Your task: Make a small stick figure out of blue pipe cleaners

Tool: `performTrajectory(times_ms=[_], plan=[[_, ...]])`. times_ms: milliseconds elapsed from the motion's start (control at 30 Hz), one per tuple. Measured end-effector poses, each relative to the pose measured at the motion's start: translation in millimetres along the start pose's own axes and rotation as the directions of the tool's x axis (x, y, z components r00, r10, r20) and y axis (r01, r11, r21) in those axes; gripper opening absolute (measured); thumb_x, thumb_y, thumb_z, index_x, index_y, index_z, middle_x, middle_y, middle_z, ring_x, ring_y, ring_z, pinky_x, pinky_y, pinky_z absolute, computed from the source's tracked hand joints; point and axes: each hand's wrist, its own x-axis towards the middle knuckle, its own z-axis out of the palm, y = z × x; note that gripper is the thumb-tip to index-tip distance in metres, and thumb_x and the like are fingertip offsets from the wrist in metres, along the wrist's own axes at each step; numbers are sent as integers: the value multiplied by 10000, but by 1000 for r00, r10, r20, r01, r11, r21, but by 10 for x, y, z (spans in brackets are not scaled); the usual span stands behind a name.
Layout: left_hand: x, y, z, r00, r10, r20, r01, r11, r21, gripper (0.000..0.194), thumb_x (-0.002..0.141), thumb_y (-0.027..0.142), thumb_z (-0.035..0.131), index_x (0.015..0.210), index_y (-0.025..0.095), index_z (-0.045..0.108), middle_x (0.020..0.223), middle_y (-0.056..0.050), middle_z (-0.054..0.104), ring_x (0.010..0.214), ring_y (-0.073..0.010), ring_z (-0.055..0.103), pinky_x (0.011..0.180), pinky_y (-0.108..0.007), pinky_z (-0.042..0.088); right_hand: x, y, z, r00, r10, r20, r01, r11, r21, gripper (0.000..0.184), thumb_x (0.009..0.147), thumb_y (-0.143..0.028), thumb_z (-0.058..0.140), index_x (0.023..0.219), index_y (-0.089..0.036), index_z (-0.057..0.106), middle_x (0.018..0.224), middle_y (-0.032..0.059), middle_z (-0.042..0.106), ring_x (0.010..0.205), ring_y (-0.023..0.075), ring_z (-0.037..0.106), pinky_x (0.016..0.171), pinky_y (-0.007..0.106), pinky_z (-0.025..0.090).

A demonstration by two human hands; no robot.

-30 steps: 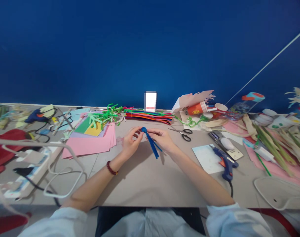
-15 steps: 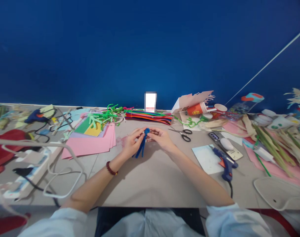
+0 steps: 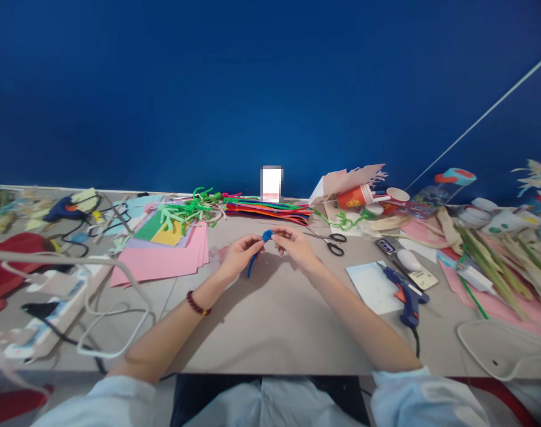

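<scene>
Blue pipe cleaner (image 3: 267, 235) wound into a small coil, one tail (image 3: 251, 265) left unwound, pinched between the fingertips of the left hand (image 3: 240, 256) and right hand (image 3: 295, 247) above the middle of the tabletop (image 3: 274, 320); black-handled scissors (image 3: 330, 242) lie nearby to the right

Along the far edge of the tabletop (image 3: 253, 332), below the blue wall (image 3: 270, 89), a bundle of multicoloured pipe cleaners (image 3: 270, 212) lies beside tangled green pipe-cleaner shapes (image 3: 185, 209), which sit on stacked coloured paper (image 3: 159, 262). Right of centre are black-handled scissors (image 3: 330, 242), a blue hot glue gun (image 3: 404, 293) and an orange paper cup (image 3: 354, 196), with dried corn husks (image 3: 497, 267) heaped at the right edge. A white power strip (image 3: 52, 308) sits at lower left.
</scene>
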Motion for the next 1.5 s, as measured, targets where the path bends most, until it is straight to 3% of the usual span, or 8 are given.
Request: performTrajectory(times_ms=[133,367,667,833,1100,1233,1367,1500], plan=[[6,-3,-15,999,47,-8,-47,997,61,329,658,457,710,777,164,621,597,20,576,516,-80,504,514,-210,419,-6,-46,-16,995,-102,7,102,991,-85,280,652,-372,702,853,-178,686,708,16,655,589,104,535,502,224,446],[-4,-37,-26,995,103,7,-103,978,180,336,701,479,660,811,162,644,646,-8,603,502,-80,480,473,-208,409,28,35,-39,990,-141,8,141,977,-160,236,651,-379,701,783,-185,723,768,39,700,608,115,551,523,234,461],[-40,66,-14,990,-49,131,63,992,-107,262,683,398,703,680,157,602,593,20,505,461,-63,438,442,-210,384,25,12,-48,978,-176,115,190,974,-125,193,689,-353,685,814,-222,750,855,34,697,658,119,578,532,230,469],[-44,50,-22,985,-82,154,104,984,-142,252,683,381,722,731,150,632,635,8,544,496,-61,466,476,-201,386,-7,-10,-48,970,-198,142,218,966,-143,177,705,-345,680,827,-240,756,893,32,704,702,128,606,565,238,486],[-50,-2,-73,991,-5,131,19,994,-105,266,694,393,718,796,150,681,645,-19,598,566,-100,503,540,-228,396,-86,-61,8,946,-273,178,305,933,-191,174,702,-332,706,834,-224,739,904,37,690,690,122,598,580,238,486],[-73,46,-91,988,58,143,-45,995,-93,301,770,417,629,700,131,690,605,-33,587,583,-117,503,546,-239,377,-98,-39,15,929,-303,212,343,920,-191,174,730,-342,695,847,-218,730,881,40,669,675,120,598,584,245,481],[-90,86,-79,983,151,99,-153,988,13,295,744,405,669,610,143,676,589,-21,563,611,-115,502,577,-236,382,-110,-27,10,912,-336,234,384,901,-201,175,747,-335,688,890,-244,729,950,44,646,769,137,610,644,260,482],[-83,45,-68,985,147,88,-147,989,-3,279,734,418,680,657,150,693,624,-20,583,589,-104,489,561,-236,388,-97,-11,2,906,-354,231,402,890,-214,175,741,-321,699,903,-269,741,955,40,620,847,143,588,668,255,459]])
